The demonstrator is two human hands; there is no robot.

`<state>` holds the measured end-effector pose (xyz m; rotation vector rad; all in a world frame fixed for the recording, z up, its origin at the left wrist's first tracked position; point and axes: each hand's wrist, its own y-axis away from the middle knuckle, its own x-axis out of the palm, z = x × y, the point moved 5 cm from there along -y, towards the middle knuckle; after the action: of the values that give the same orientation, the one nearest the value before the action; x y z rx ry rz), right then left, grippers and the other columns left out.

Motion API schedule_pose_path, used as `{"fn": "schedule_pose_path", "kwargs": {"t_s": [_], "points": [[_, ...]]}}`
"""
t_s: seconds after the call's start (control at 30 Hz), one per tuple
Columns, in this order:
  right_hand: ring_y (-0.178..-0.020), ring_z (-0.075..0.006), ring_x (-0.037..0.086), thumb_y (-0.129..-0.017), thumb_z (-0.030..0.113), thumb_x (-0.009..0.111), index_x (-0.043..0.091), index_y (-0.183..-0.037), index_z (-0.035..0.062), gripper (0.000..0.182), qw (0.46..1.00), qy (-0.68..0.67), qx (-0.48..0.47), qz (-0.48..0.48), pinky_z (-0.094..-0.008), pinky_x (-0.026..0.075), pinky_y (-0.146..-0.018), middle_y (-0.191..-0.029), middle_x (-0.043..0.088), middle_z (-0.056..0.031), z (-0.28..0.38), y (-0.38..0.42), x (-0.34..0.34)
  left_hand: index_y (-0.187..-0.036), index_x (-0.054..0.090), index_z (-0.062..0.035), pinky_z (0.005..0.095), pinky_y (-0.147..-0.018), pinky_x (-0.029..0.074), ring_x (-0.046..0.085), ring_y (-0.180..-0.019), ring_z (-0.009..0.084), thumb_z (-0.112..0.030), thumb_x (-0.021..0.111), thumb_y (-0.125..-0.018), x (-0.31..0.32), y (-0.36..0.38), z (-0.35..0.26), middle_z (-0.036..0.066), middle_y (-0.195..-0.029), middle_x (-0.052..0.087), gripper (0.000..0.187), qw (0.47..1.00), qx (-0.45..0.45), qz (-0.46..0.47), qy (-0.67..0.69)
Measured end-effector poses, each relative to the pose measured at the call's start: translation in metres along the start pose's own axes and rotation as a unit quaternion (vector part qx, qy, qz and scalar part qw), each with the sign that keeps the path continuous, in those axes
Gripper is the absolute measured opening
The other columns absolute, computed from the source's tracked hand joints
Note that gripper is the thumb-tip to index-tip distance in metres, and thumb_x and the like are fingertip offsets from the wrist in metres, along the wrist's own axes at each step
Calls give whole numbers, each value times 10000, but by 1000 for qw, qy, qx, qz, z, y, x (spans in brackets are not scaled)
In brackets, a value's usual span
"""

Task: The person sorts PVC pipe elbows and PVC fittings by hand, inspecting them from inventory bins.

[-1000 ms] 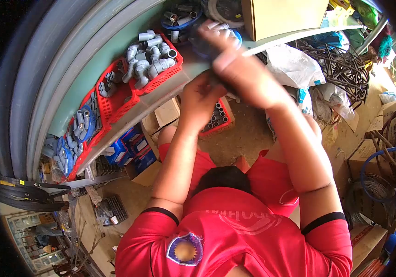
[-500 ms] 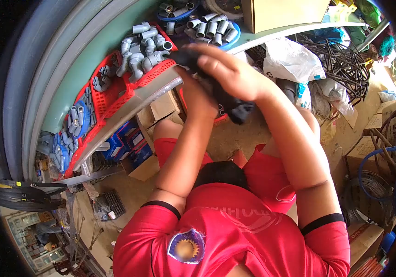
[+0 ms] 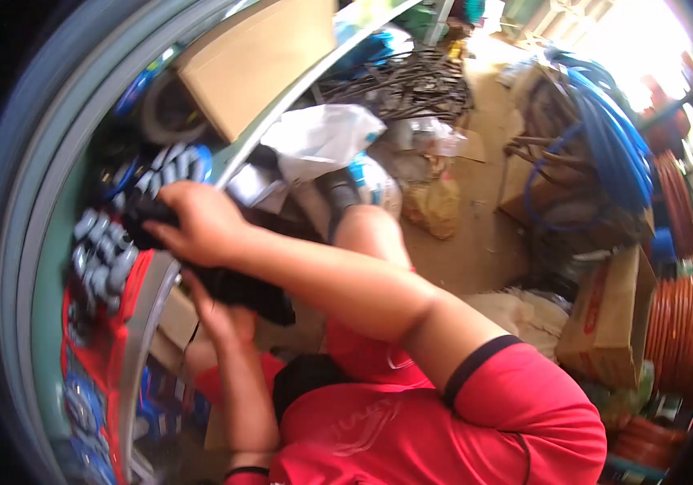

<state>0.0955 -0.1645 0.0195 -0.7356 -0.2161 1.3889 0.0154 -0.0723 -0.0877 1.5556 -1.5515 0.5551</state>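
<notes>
A dark, limp black cloth (image 3: 253,295) stretches across in front of the shelf. My right hand (image 3: 205,226) is closed on its upper end, thumb and fingers bent over the dark fabric. Below it, my left hand (image 3: 215,311) is raised against the underside of the cloth. Its fingers are partly behind the fabric and blurred, so their grip does not show. Just left of my hands, grey pipe fittings (image 3: 104,250) fill a red plastic basket (image 3: 138,283) on the shelf.
A cardboard box (image 3: 257,61) stands on the shelf beyond my hands. White plastic bags (image 3: 322,137) lie past my knee. Coiled blue hose (image 3: 605,137), an open carton (image 3: 605,323) and orange coils (image 3: 686,339) are at the right. Large grey pipes curve along the left edge.
My view has swung to the right, so the shelf and both hands now appear farther left and lower. The black cloth is still at my hands.
</notes>
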Motion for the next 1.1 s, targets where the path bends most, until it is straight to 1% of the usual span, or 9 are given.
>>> {"fn": "schedule_pose_path", "kwargs": {"t_s": [0.2,0.43,0.57,0.67,0.73,0.77,0.9,1.0,1.1], "points": [[-727,-247,636,-975,471,572,679,-938,-43,526,949,-236,203,46,-395,498,-728,-800,697,-163,-16,1,-3,-1445,454,-55,462,-1141,324,479,-1313,287,-415,477,-1033,5,5,-20,118,-1435,507,547,995,37,39,-87],[-1472,-215,251,-1034,623,254,236,-1570,60,777,788,-564,234,-84,-326,181,-1194,-1612,284,-100,-37,-13,-19,-1338,491,-63,385,-1005,418,485,-1051,199,-366,496,-1030,-9,2,-67,64,-1128,543,432,980,181,41,-75],[-1482,-234,242,-1057,568,206,235,-1563,29,740,872,-465,151,-16,-354,158,-1212,-1611,274,-114,-20,-2,-19,-1243,569,-66,315,-724,448,478,-694,128,-314,539,-1006,-47,-5,-62,35,-949,548,345,987,95,-28,-127],[-1452,-360,318,-1053,472,381,449,-1456,60,580,936,-200,-135,256,-466,196,-1205,-1514,430,-157,34,17,-3,-1132,557,-151,280,-553,335,393,-590,77,-355,500,-1012,-35,-6,-24,-52,-804,477,243,987,57,41,-143],[-1430,-390,344,-962,480,554,419,-1466,53,675,960,58,-102,253,-489,237,-1181,-1504,441,-161,29,35,10,-1407,463,-114,409,-998,447,539,-1203,198,-408,414,-1042,-23,3,-23,46,-1327,528,471,979,129,-71,-143],[-1415,-404,362,-910,488,639,410,-1469,51,745,959,135,-80,236,-495,263,-1167,-1494,448,-174,26,41,14,-1485,384,-64,453,-1180,267,339,-1431,246,-391,408,-1050,-38,-3,-29,77,-1514,384,544,976,153,-35,-151],[-1314,-384,488,-758,546,811,387,-1449,-42,1001,975,-38,129,176,-407,401,-1087,-1397,481,-319,10,39,6,-1305,552,13,401,-1027,432,553,-1171,232,-226,453,-1041,-55,-1,-55,104,-1277,566,369,870,292,-110,-381],[-1180,-207,558,-881,417,757,429,-1401,-92,798,841,-376,309,238,-332,434,-1040,-1278,595,-172,6,45,23,-1228,614,21,413,-952,479,605,-1075,329,-143,526,-1008,-34,2,-67,174,-1187,632,288,527,495,-59,-688],[-935,-145,635,-942,271,682,602,-1220,-78,453,893,-309,280,172,-303,514,-842,-1038,695,-108,2,39,21,-1264,589,4,415,-978,472,593,-1125,330,-224,425,-1031,-4,3,-82,177,-1251,598,365,646,496,45,-579]]}}
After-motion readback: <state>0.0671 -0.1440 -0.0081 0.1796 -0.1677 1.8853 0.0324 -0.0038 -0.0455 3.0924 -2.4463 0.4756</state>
